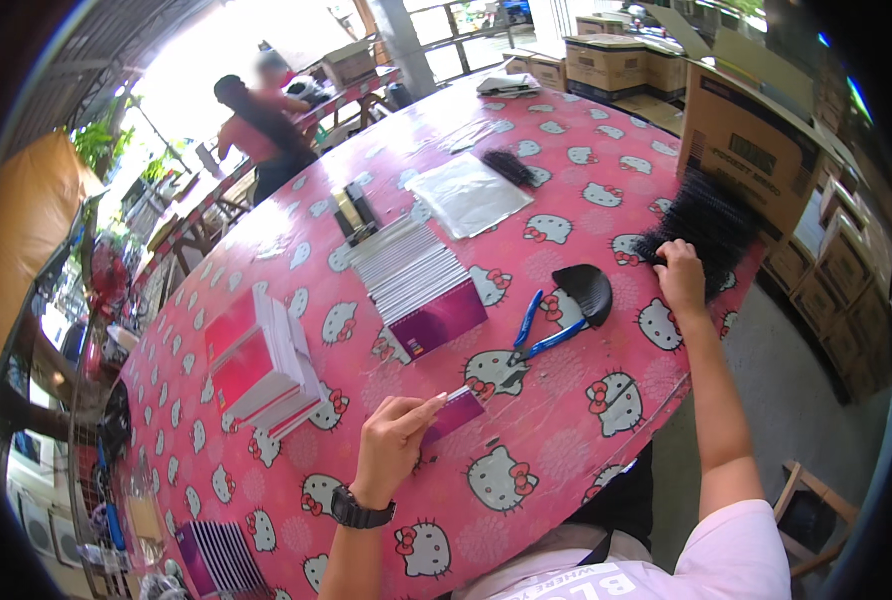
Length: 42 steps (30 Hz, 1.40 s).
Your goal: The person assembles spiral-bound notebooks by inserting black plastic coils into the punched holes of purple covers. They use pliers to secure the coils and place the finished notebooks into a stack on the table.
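A small flat purple card packet (453, 410) lies on the pink cartoon-cat tablecloth (566, 450) near the table's front edge, pinched at its corner by the left hand (391, 445). The right hand (682, 277) reaches out, fingers closed into a heap of black bristly combs (701, 225). Between them lie blue-handled pliers (538, 335) beside a black curved comb piece (586, 290) and a fanned row of purple-and-white packets (416, 280).

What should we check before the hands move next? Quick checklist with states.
1. Left hand holding the small purple card: ok, pinched at its edge.
2. Right hand on the black comb pile: ok, touching it.
3. Single comb actually gripped: cannot tell, fingers hide it.
4. Blue pliers out of both hands: ok, lying on the table.
5. Loose black comb between the hands: ok, lying beside the pliers.
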Tool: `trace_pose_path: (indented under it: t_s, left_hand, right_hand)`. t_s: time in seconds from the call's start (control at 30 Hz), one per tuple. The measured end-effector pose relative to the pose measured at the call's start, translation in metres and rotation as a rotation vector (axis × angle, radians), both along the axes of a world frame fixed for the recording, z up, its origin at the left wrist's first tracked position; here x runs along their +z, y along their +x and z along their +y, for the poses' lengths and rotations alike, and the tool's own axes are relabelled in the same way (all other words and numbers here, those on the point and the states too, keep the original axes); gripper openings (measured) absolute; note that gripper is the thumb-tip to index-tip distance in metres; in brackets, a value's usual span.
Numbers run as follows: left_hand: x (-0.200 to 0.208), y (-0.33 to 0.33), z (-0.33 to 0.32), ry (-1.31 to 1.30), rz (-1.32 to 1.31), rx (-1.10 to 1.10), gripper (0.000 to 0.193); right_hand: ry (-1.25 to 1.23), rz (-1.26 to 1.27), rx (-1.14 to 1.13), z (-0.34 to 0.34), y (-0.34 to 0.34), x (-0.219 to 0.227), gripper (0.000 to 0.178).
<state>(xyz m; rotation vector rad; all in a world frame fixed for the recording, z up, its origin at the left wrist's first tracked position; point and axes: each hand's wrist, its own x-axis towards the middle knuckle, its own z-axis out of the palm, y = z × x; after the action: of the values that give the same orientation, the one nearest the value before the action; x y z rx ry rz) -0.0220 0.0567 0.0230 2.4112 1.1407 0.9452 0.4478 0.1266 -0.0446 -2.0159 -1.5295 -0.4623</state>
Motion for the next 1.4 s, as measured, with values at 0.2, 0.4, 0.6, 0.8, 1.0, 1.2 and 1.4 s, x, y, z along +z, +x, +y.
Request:
trace_pose_path:
  t_s: [0.2,0.4,0.6,0.8,1.0,1.2,1.4]
  left_hand:
    - [-0.007,0.009,0.002,0.279,0.155,0.057,0.042]
    - [-0.017,0.008,-0.01,0.263,0.118,0.163,0.037]
    - [-0.021,0.009,-0.003,0.335,0.061,0.118,0.037]
    - [-0.014,0.009,-0.011,0.299,0.029,0.025,0.032]
    - [-0.018,0.004,-0.012,0.306,0.061,0.035,0.031]
    - [-0.01,0.007,-0.012,0.25,0.041,-0.012,0.031]
    - [-0.012,0.006,-0.013,0.232,0.046,-0.012,0.03]
  right_hand:
    - [-0.111,0.005,-0.042,-0.007,0.025,0.019,0.022]
    - [-0.206,-0.045,0.111,-0.011,-0.005,0.022,0.028]
    - [-0.078,0.057,0.114,-0.008,0.015,0.025,0.02]
    - [0.036,-0.056,0.139,-0.021,-0.014,0.066,0.026]
    - [-0.299,0.743,0.805,-0.058,-0.155,0.083,0.038]
    - [-0.453,0.82,1.041,-0.073,-0.203,0.071,0.021]
    - [-0.338,0.69,1.169,-0.067,-0.21,0.062,0.024]
